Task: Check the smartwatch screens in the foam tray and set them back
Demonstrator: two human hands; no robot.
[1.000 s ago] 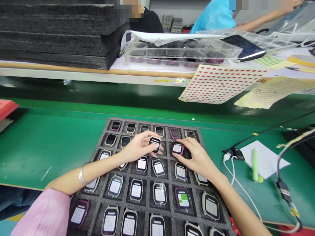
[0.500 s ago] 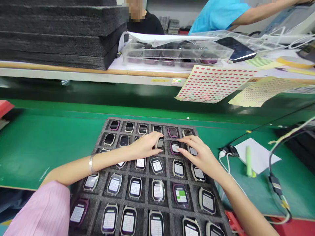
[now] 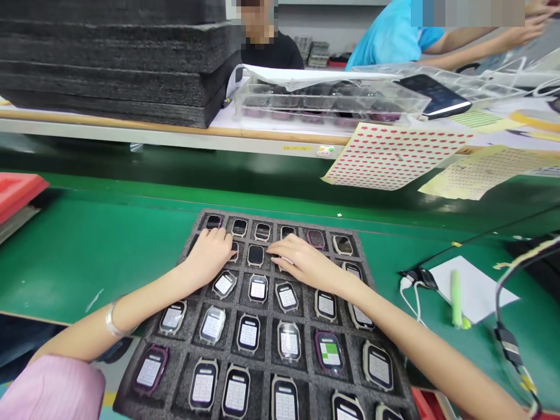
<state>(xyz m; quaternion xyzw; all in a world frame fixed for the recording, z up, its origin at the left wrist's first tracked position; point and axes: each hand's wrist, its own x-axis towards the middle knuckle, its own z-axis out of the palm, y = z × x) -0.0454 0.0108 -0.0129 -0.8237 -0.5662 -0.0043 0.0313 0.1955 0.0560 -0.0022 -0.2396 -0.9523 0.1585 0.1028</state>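
Note:
A dark grey foam tray (image 3: 188, 350) lies on the green belt, its pockets filled with several smartwatch bodies. Most screens are lit white; one shows green (image 3: 329, 352). My left hand (image 3: 210, 254) rests palm-down over the dark-screened watches of the tray's upper left, fingers curled loosely on them. My right hand (image 3: 301, 261) lies flat over the second row, fingers stretched toward a dark watch (image 3: 256, 255) between the two hands. Neither hand lifts a watch.
A stack of black foam sheets (image 3: 109, 58) and clear plastic trays (image 3: 328, 96) sit on the shelf behind. Red-dot sticker sheets (image 3: 394, 154) hang over its edge. White paper with a green pen (image 3: 457, 289) and cables lie right. Two other people sit beyond.
My left hand set the watch it held into its pocket and slid left to the upper-left watches. My right hand moved left across the second row.

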